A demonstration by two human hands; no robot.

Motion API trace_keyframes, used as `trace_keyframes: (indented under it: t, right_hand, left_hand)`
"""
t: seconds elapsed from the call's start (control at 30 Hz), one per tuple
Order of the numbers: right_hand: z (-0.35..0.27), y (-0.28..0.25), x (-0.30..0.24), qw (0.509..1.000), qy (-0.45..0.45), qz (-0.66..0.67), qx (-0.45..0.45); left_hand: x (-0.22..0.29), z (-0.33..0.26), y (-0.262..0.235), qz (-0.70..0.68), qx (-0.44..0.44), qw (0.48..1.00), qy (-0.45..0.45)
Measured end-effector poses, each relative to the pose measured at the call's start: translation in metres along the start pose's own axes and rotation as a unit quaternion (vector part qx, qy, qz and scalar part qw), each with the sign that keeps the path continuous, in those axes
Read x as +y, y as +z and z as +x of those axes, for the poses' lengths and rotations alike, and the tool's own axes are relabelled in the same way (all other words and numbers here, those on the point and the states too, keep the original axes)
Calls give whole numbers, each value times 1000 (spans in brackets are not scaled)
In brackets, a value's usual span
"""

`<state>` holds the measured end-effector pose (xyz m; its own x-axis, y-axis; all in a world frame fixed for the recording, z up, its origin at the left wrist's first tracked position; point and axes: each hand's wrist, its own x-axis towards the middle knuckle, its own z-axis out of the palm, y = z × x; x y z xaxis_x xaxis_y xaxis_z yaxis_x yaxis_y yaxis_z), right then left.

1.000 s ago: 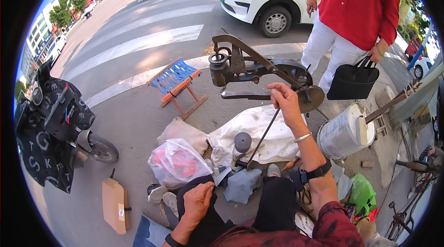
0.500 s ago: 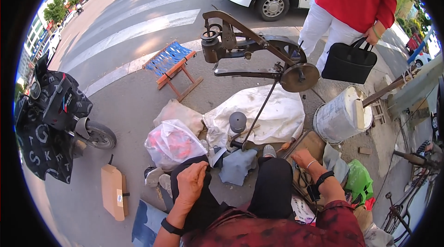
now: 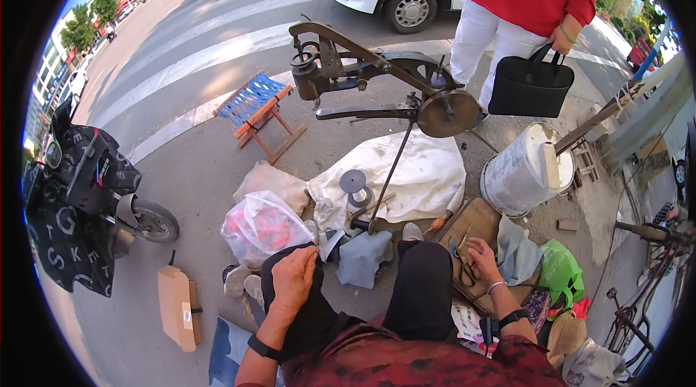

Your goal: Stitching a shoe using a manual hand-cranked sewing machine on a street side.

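Observation:
My left hand (image 3: 292,280) rests by my left knee, its fingers pressed together; whatever they hold, if anything, is too small to name. Over a brown wooden tray (image 3: 478,222) to the right of my right knee is my right hand (image 3: 484,262), thumb and fingers drawn together in a pinch. What lies between those fingertips cannot be made out. A pair of scissors (image 3: 467,272) with dark handles lies in the tray beside it. Between my feet is a piece of blue-grey cloth (image 3: 365,258). Beyond it, a grey spool (image 3: 353,182) stands on a white sheet (image 3: 424,169).
A hand-cranked sewing machine (image 3: 377,72) stands ahead. A folding stool (image 3: 262,115) and a parked scooter (image 3: 98,177) are left. To the right are a white bucket (image 3: 523,173) and a green bag (image 3: 562,271). A person in red holds a black bag (image 3: 531,88).
The whole view has shifted, moving the scene slightly left. My right hand has moved back over the tray, where the scissors now show. My left hand stays near the knee.

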<state>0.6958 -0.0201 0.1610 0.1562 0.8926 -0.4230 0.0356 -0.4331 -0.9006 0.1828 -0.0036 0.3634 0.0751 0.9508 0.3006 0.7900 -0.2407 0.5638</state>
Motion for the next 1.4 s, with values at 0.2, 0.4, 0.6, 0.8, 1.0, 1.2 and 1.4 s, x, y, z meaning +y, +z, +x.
trace_keyframes:
  t: [0.2,0.4,0.6,0.8,1.0,1.2,1.4]
  right_hand:
    - [73,17,-160,963,-157,72,205]
    - [126,183,-314,969,-201,103,-99]
    - [137,268,-368,943,-136,250,-171]
    - [125,171,-282,925,-150,257,-234]
    - [42,-20,-73,921,103,-373,-53]
    - [-18,-144,-60,759,-63,-613,210]
    - [-27,-49,-208,835,-273,-433,201]
  left_hand:
    - [-2,-2,1,-9,1,1000,1]
    - [-3,1,-2,1,-17,1000,-10]
    - [-12,5,-13,8,-3,999,-34]
    - [-13,8,-12,8,-15,999,-30]
    - [-7,7,-6,-5,0,1000,-6]
    - [-6,-1,2,-16,-11,999,-36]
    - [24,14,-17,-34,-41,997,-49]
